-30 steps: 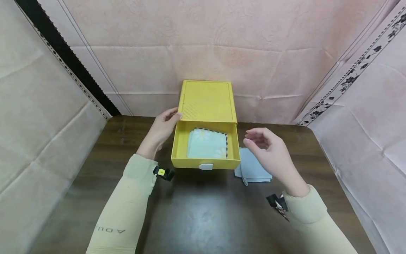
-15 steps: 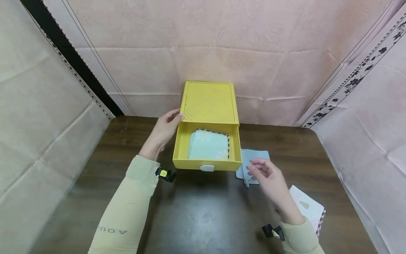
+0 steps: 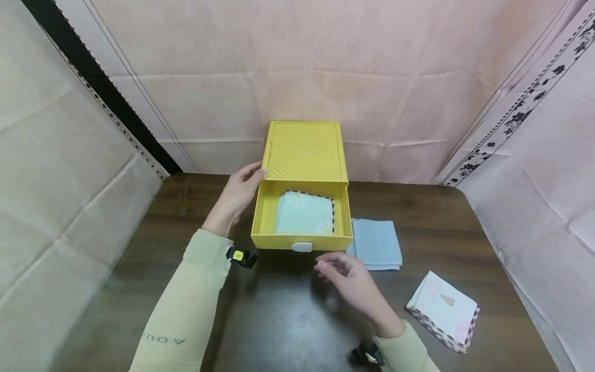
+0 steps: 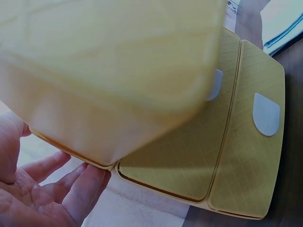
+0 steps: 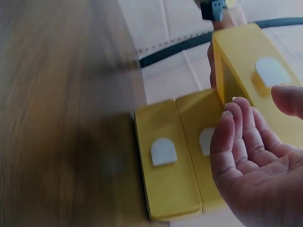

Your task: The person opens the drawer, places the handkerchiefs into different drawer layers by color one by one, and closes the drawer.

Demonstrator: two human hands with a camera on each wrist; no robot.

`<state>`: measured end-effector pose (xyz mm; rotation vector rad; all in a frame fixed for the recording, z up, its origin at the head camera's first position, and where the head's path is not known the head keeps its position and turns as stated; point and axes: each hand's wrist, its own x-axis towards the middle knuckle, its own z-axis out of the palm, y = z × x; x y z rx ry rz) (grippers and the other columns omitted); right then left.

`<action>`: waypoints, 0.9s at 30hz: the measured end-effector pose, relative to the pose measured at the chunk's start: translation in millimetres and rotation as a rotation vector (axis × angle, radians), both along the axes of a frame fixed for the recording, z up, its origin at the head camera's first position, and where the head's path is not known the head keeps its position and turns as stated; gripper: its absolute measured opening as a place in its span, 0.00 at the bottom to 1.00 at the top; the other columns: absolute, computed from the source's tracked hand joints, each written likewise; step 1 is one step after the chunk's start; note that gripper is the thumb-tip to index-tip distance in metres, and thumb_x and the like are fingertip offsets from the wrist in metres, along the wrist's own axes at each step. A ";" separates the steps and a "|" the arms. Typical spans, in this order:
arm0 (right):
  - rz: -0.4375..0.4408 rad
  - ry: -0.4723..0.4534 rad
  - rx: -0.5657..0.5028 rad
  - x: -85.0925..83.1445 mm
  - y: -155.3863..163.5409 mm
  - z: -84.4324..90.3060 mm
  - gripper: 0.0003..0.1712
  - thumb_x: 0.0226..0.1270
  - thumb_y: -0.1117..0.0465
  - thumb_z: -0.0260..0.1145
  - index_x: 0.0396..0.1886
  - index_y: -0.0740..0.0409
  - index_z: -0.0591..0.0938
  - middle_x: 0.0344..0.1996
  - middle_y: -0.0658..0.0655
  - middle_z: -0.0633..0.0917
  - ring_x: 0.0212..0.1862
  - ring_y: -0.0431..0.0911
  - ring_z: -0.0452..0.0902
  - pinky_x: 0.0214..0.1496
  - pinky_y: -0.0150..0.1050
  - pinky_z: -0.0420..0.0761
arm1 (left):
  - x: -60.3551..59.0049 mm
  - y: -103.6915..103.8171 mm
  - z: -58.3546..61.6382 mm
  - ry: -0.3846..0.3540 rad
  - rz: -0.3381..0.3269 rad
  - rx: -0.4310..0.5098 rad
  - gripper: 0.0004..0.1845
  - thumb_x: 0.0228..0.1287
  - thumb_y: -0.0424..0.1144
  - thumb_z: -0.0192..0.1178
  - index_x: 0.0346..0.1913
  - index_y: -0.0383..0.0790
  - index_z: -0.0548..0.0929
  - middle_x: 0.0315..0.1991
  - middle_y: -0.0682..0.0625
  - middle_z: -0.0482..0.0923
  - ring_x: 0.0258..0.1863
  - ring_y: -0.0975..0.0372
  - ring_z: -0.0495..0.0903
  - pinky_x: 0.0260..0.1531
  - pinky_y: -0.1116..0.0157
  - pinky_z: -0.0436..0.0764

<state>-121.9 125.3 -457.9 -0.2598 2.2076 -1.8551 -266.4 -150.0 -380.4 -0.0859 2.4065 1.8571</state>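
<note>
A yellow drawer unit (image 3: 304, 150) stands at the back of the table, its top drawer (image 3: 302, 242) pulled out. Inside the drawer lies a folded pale green cloth (image 3: 304, 214) with a checked edge. My left hand (image 3: 237, 194) rests against the unit's left side, thumb by the front top edge; the left wrist view shows its fingertips (image 4: 102, 177) touching the side. My right hand (image 3: 348, 279) is just in front of the drawer's right corner, fingers loosely bent and holding nothing. Beside the drawer lies a folded blue cloth (image 3: 378, 243), partly hidden by the drawer and hand.
A folded white cloth (image 3: 443, 310) with a checked border lies at the right of the table. Two lower drawers with white pulls, one a white tab (image 5: 164, 152), are pushed in. Pale hanging fabric (image 3: 297, 62) surrounds the dark wooden table (image 3: 274, 320).
My right hand has moved left and toward me, from over the blue cloth to before the drawer. The white cloth has come into full sight. My left hand stays at the drawer unit.
</note>
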 end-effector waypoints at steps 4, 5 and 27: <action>0.057 -0.019 -0.020 0.1 -11.0 5.6 0.17 0.69 0.50 0.63 0.50 0.54 0.82 0.42 0.55 0.85 0.46 0.55 0.81 0.49 0.44 0.82 | -1.0 -1.6 1.6 0.016 0.010 -0.008 0.32 0.66 0.64 0.54 0.70 0.59 0.68 0.62 0.55 0.69 0.60 0.59 0.69 0.63 0.52 0.67; 0.065 -0.019 -0.029 -0.4 -13.1 7.0 0.17 0.69 0.49 0.63 0.51 0.53 0.82 0.43 0.56 0.85 0.46 0.56 0.81 0.49 0.44 0.82 | -1.5 -1.7 2.3 0.025 0.013 -0.007 0.32 0.66 0.64 0.54 0.70 0.58 0.68 0.62 0.54 0.69 0.60 0.59 0.69 0.63 0.53 0.67; 0.042 -0.039 -0.096 -12.5 -24.1 22.3 0.28 0.74 0.43 0.53 0.48 0.63 0.84 0.38 0.60 0.87 0.42 0.54 0.81 0.47 0.46 0.81 | 1.0 3.1 -4.9 0.018 0.009 0.023 0.32 0.65 0.64 0.54 0.70 0.58 0.68 0.64 0.55 0.69 0.61 0.60 0.68 0.63 0.54 0.67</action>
